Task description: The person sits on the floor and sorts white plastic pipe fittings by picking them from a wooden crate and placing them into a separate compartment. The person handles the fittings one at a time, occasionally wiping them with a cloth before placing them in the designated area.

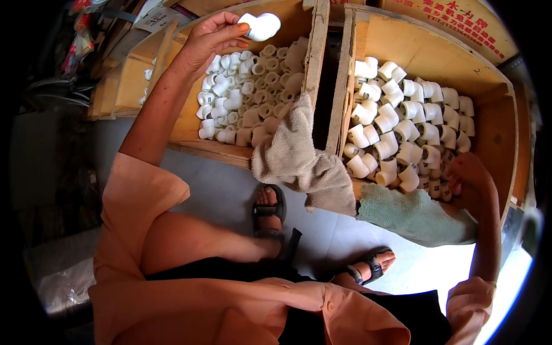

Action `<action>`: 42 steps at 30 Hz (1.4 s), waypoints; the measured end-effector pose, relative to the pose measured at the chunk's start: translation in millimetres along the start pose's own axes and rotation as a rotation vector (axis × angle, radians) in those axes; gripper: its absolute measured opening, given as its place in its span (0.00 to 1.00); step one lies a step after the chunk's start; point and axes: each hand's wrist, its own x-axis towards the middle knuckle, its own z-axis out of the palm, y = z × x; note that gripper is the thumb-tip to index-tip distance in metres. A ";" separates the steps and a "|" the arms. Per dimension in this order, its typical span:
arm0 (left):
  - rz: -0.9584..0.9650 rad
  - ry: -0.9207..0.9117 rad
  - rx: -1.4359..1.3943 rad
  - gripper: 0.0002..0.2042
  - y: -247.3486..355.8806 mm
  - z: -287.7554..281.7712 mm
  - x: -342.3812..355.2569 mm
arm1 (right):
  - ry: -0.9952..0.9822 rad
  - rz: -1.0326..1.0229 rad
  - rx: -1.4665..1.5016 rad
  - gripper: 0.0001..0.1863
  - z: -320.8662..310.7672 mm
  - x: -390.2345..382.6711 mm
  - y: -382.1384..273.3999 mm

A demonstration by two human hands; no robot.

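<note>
At the upper left, my left hand (pixel 215 35) pinches a white plastic pipe elbow (pixel 261 27) between thumb and fingers. It is raised above a wooden box (pixel 210 150) holding many small white pipe fittings (pixel 230 100). My right hand (pixel 468 172) reaches into the lower right part of a second wooden box (pixel 437 49), beside larger white pipe elbows (pixel 408 129) stacked in rows. Its fingers are curled in shadow against the nearest elbows, and whatever lies in them is hidden.
A beige towel (pixel 305 158) drapes over the left box's near corner. A green cloth (pixel 414 215) covers the right box's front edge. More wooden bins (pixel 135 75) stand at the far left. My sandalled feet (pixel 267 210) rest on the grey floor (pixel 316 230) below the boxes.
</note>
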 end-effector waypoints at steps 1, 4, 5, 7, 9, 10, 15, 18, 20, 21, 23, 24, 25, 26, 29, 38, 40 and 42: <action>0.038 -0.061 -0.005 0.08 10.1 15.9 3.2 | 0.038 -0.069 0.020 0.11 -2.7 -8.3 -1.9; 0.164 -0.176 0.038 0.06 40.3 53.6 -5.8 | 0.094 -0.324 0.121 0.13 8.1 -19.1 -32.0; 0.240 -0.193 0.041 0.06 45.1 68.2 -8.2 | 0.111 -0.396 0.168 0.14 13.6 -30.5 -50.5; 0.370 -0.229 0.017 0.08 45.8 94.2 -11.4 | 0.106 -0.461 0.281 0.16 28.4 -58.5 -93.4; 0.430 -0.288 -0.005 0.09 50.8 127.6 -14.3 | 0.010 -0.676 0.392 0.23 39.5 -70.0 -106.9; 0.434 -0.296 0.004 0.09 52.2 143.3 -18.6 | -0.057 -0.657 0.494 0.27 48.9 -76.2 -118.2; 0.655 -0.290 0.339 0.13 59.5 192.9 -33.9 | -0.310 -0.512 0.992 0.20 74.1 -81.2 -131.9; 0.689 -0.261 0.347 0.13 53.8 202.5 -38.1 | -0.302 -0.456 1.181 0.18 79.0 -80.9 -128.9; 0.700 -0.260 0.341 0.13 54.2 206.6 -39.1 | -0.273 -0.476 1.201 0.18 75.0 -83.4 -131.8; 0.703 -0.261 0.337 0.13 56.0 208.0 -39.1 | -0.275 -0.537 1.162 0.20 71.9 -79.3 -130.2; 0.801 -0.281 0.463 0.17 67.4 206.2 -36.0 | -0.192 -0.629 1.085 0.25 59.2 -83.6 -129.1; 0.771 -0.279 0.477 0.19 66.5 208.6 -37.5 | -0.128 -0.683 1.007 0.27 50.5 -81.8 -126.1; 0.741 -0.274 0.494 0.21 66.7 210.8 -40.7 | -0.049 -0.730 0.923 0.30 41.1 -82.2 -122.8; 0.708 -0.269 0.509 0.23 63.5 212.7 -42.2 | 0.041 -0.737 0.835 0.30 32.8 -81.2 -120.8; 0.619 -0.425 0.542 0.28 45.3 213.7 -50.6 | 0.201 -0.630 0.453 0.31 7.2 -66.2 -90.6; 0.507 -0.576 0.692 0.26 29.2 210.5 -68.2 | 0.165 -0.318 -0.006 0.21 -16.5 3.5 30.0; 0.524 -0.575 0.693 0.26 27.2 210.9 -68.0 | 0.170 -0.340 0.059 0.19 -13.7 16.3 46.4; 0.529 -0.575 0.703 0.26 25.8 209.9 -68.1 | 0.163 -0.366 0.083 0.17 -10.9 25.2 50.7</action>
